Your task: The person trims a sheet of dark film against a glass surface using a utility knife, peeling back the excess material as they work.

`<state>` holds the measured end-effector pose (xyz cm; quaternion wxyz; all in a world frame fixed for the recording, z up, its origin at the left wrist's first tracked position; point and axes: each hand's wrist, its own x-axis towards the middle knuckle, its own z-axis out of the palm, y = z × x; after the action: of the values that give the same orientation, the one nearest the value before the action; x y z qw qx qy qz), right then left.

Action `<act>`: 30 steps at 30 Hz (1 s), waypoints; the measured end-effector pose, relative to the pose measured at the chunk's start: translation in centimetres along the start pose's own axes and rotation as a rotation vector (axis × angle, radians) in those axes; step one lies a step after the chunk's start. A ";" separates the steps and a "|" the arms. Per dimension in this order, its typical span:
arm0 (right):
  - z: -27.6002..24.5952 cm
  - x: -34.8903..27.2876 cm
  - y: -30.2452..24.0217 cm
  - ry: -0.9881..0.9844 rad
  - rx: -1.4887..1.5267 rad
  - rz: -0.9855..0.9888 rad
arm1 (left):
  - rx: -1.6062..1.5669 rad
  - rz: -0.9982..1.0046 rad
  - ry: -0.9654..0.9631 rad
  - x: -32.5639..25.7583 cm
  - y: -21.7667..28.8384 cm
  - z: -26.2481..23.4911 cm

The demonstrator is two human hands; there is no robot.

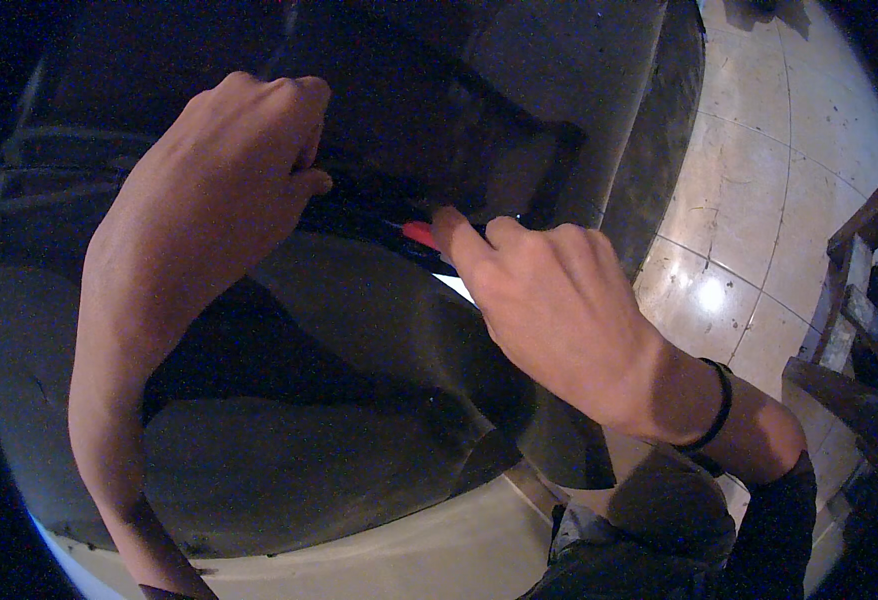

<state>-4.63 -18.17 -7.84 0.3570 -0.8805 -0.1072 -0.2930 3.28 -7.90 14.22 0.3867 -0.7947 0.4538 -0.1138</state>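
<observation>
The left hand (pixel 249 150) is clenched on dark cloth (pixel 399 110) far left. The right hand (pixel 549 300) pinches a red tool (pixel 419 235) at centre; it could slip from that fingertip grip.
</observation>
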 end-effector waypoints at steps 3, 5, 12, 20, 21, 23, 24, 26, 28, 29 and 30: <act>0.3 0.0 0.1 -0.003 -0.006 -0.001 | -0.006 -0.017 -0.055 0.2 0.0 -0.3; 0.4 0.0 0.1 -0.003 -0.006 -0.004 | -0.013 -0.033 -0.061 0.1 -0.1 -0.1; 0.9 -0.3 0.6 0.036 0.009 -0.011 | -0.005 -0.014 -0.044 0.2 -0.2 -0.2; 1.2 -0.6 0.8 0.031 0.035 0.004 | 0.008 -0.054 -0.097 0.4 -0.1 -0.4; 1.2 -0.6 0.7 0.025 0.035 0.006 | 0.013 -0.049 -0.074 0.3 -0.1 -0.3; 1.2 -0.6 0.6 0.018 0.018 0.013 | 0.019 -0.035 -0.025 0.0 -0.2 0.0; 1.1 -0.5 0.6 0.017 0.002 0.017 | 0.025 -0.038 -0.042 0.2 -0.1 0.0; 1.1 -0.6 0.6 0.021 -0.016 0.019 | 0.038 -0.046 -0.075 0.5 0.1 -0.3; 1.3 -0.7 0.8 0.032 -0.021 0.017 | 0.015 -0.042 -0.054 0.4 0.0 0.0; 1.3 -0.8 0.9 0.021 -0.024 0.018 | 0.006 -0.040 -0.044 0.4 0.0 -0.1; 1.3 -0.9 1.0 0.010 -0.028 0.019 | 0.006 -0.043 -0.058 0.6 0.0 -0.2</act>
<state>-4.39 -17.95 -9.70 0.3480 -0.8849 -0.0930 -0.2953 3.49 -8.46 14.25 0.3993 -0.8062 0.4248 -0.1004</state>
